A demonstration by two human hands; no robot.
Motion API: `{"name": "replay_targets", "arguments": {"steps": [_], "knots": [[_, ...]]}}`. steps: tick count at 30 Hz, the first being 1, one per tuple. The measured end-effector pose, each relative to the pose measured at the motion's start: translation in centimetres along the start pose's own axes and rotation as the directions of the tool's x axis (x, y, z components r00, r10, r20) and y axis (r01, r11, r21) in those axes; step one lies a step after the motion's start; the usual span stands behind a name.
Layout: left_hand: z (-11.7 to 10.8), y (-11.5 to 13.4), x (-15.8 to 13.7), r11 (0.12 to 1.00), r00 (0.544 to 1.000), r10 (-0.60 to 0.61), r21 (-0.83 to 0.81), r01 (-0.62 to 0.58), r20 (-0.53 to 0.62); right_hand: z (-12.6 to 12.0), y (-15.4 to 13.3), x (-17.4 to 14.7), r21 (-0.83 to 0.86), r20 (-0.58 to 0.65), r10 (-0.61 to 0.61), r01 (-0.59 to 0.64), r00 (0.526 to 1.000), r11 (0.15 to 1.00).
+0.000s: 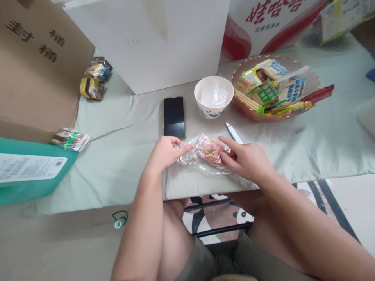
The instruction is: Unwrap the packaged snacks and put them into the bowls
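Way off left of the bowl, we've got a cardboard box and a few small snack packs around it, none of which we're touching. Coming right, our left hand is nearer us than the bowl and a bit left of it, thumb and fingers pinched on the loose end of a clear packet. Our phone lies flat just left of the bowl.

So, the packet: it's right in front of the bowl, on our side of it. There's something pinkish-red inside, but we can't make out what. We'd bet it's light. The film looks thin, crinkly and shiny, so probably a bit slippery and floppy at the ends. The lumpy middle could well be soft or crumbly, so we'd go easy on squeezing there. Best spot to grab, imo, is that spare film at the left end, plus a light steadying hold along the right edge.

Speaking of which, our right hand is to the right of the bowl and nearer us, fingers half curled and touching the packet's right side; can't tell if it's really gripping. Behind it there's a slim white tool, then a pinkish dish of wrapped snacks right of the bowl.
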State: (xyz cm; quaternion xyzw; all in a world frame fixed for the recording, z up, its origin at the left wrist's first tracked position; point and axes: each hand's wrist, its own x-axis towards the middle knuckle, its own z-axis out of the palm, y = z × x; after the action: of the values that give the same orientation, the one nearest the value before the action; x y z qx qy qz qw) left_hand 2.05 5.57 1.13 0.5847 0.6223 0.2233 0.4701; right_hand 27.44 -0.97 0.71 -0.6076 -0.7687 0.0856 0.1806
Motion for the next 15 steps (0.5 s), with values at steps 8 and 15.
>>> {"name": "replay_targets", "arguments": {"steps": [8,15], "knots": [[0.7,1.1,-0.9,0.97,0.954,0.079,-0.244,-0.006,0.288,0.4,-0.7,-0.1,0.04,-0.223,-0.36,0.377,0.906,0.925],[1.5,1.3,-1.1,0.844,0.957,0.058,-0.526,0.106,0.285,1.6,-1.6,-0.2,0.063,-0.06,-0.332,0.336,0.941,0.94]]}}
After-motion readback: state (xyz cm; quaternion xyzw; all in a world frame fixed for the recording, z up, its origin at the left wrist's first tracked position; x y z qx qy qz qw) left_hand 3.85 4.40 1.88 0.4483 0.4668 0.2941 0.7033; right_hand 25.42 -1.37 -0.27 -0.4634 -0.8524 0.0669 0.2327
